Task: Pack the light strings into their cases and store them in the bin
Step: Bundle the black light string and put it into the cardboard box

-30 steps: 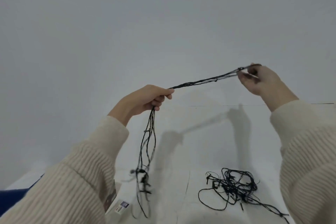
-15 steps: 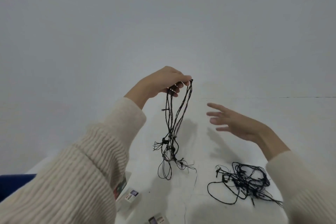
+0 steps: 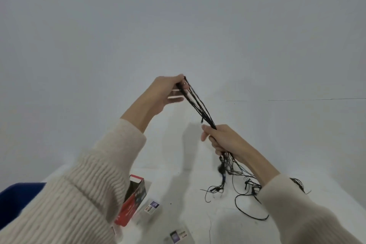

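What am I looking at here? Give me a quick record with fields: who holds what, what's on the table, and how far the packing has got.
Left hand: raised, pinches the top of the folded light string
Right hand: grips the same bundle lower down
Loose ends: hang below the right hand, trailing tangled onto the white table
Red case: open, on the table by the left sleeve
Packing: string not yet in the case

We could read nothing. White lettering on the red box (image 3: 129,209) was blurred, and the labels on the nearer clear packet (image 3: 178,236) and the farther one (image 3: 151,207) on the worktop (image 3: 188,214) were too small.
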Demonstrator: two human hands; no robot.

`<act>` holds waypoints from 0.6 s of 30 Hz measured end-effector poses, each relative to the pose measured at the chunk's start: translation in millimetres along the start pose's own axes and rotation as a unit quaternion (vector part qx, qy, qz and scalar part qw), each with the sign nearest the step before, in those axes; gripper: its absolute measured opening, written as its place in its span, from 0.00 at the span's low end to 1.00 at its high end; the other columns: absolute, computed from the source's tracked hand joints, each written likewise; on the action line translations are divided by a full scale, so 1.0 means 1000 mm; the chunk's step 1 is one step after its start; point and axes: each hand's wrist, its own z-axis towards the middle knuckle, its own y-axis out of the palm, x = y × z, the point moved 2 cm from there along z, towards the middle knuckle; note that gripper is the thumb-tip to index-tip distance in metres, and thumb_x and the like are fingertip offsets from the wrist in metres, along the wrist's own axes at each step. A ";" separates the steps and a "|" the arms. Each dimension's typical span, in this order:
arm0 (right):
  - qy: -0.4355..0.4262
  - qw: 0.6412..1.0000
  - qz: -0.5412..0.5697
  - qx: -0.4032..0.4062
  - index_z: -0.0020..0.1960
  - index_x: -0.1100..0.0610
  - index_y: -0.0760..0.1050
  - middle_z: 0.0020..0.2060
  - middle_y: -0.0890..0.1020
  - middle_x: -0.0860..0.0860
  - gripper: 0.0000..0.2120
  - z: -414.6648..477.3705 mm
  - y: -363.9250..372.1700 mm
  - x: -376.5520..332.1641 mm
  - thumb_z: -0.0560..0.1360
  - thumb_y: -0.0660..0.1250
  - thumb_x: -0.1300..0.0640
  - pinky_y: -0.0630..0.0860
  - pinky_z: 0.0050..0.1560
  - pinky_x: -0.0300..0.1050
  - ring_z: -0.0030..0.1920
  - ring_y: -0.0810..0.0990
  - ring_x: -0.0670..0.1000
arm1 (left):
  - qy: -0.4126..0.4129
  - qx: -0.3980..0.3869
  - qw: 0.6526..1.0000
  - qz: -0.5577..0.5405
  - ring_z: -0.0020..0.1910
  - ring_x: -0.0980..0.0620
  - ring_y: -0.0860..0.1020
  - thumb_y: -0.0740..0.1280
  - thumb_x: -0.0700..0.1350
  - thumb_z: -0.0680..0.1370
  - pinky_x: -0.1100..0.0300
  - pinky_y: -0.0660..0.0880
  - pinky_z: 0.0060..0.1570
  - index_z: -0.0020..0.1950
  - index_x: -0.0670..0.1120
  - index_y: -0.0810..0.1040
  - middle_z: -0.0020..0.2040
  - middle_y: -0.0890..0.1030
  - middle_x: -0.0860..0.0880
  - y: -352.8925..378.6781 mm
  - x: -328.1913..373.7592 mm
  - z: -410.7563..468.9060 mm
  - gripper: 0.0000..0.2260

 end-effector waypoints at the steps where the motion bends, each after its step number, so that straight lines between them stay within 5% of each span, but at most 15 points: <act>1: 0.001 0.998 -0.056 0.016 0.35 0.56 0.75 0.22 0.62 0.48 0.18 0.002 -0.004 0.003 0.79 0.58 0.49 0.67 0.27 0.40 0.21 0.63 0.48 | -0.022 0.006 1.000 -0.013 0.33 0.56 0.77 0.62 0.46 0.79 0.61 0.75 0.42 0.36 0.48 0.73 0.32 0.79 0.53 -0.007 -0.012 -0.003 0.12; 7: -0.026 0.964 -0.257 0.064 0.32 0.56 0.68 0.27 0.69 0.51 0.15 0.017 -0.020 0.007 0.77 0.57 0.61 0.66 0.32 0.42 0.27 0.65 0.51 | -0.188 0.069 0.973 -0.118 0.39 0.50 0.76 0.64 0.52 0.76 0.56 0.75 0.47 0.31 0.46 0.73 0.34 0.75 0.49 -0.037 -0.104 -0.038 0.15; 10: -0.082 0.935 -0.342 0.048 0.37 0.56 0.72 0.36 0.77 0.52 0.12 0.022 -0.009 -0.001 0.77 0.56 0.62 0.65 0.34 0.43 0.33 0.70 0.51 | -0.233 0.111 0.966 -0.010 0.43 0.48 0.77 0.61 0.56 0.77 0.54 0.75 0.46 0.41 0.44 0.77 0.45 0.78 0.46 -0.040 -0.140 -0.048 0.17; 14: -0.187 0.828 -0.529 0.015 0.54 0.58 0.75 0.49 0.77 0.55 0.11 0.033 0.019 -0.011 0.79 0.55 0.58 0.65 0.49 0.48 0.53 0.71 0.56 | -0.095 0.104 0.986 0.094 0.58 0.52 0.73 0.59 0.62 0.76 0.54 0.70 0.61 0.62 0.52 0.69 0.55 0.73 0.55 -0.031 -0.130 -0.037 0.21; 18: -0.299 0.816 -0.494 0.001 0.50 0.56 0.75 0.43 0.77 0.52 0.12 0.044 0.053 -0.020 0.76 0.53 0.58 0.65 0.46 0.46 0.44 0.65 0.50 | 0.005 -0.012 0.999 0.036 0.59 0.60 0.72 0.68 0.55 0.74 0.69 0.67 0.55 0.73 0.57 0.57 0.62 0.72 0.54 -0.006 -0.116 -0.031 0.31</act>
